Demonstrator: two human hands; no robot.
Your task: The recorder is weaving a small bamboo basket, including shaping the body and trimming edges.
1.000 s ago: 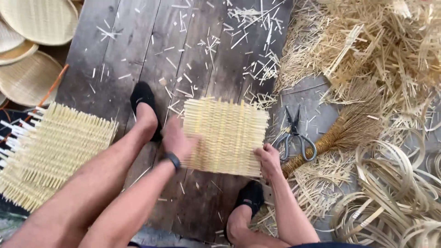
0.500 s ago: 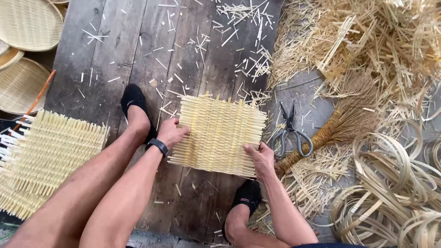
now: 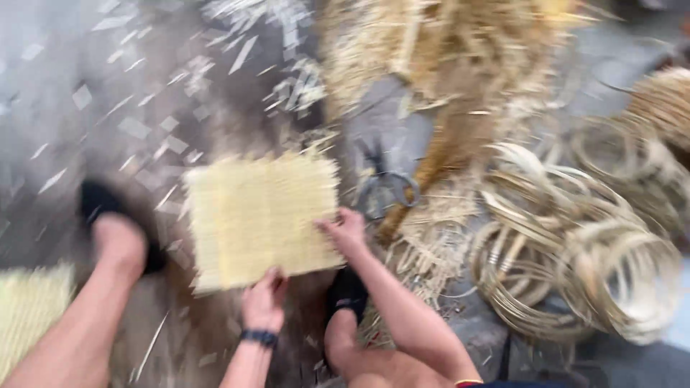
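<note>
Now heavily blurred, so only broad shapes to go on. Gripping a pale woven mat (image 3: 262, 219) that lies flat on the plank floor (image 3: 108, 108), between a black-shod left foot (image 3: 108, 215) at its left and a black-shod right foot (image 3: 346, 291) just near of its right corner. Compared with half a second ago, shifted the left hand (image 3: 264, 302), dark wristband (image 3: 259, 336) showing, off the mat's left edge and round to the near edge; seems clasped there, fingers curled on the weave, though hard to swear to in this smear. Kept the right hand (image 3: 345, 228) at the near right corner as before, fingertips on the edge; cannot tell whether pinching or merely pressing down. Means both hands bear on the near side, with the left and far edges free. Also swung the view: mat sits lower and nearer centre than before, and looks turned slightly, its far right corner raised in the picture. Just right of the mat, scissors (image 3: 388, 188) beside a broom-like bundle (image 3: 438, 158); further right, coils of split strip (image 3: 575, 266), well apart from either hand. At the near left edge, part of a second woven mat (image 3: 29, 316), untouched.
</note>
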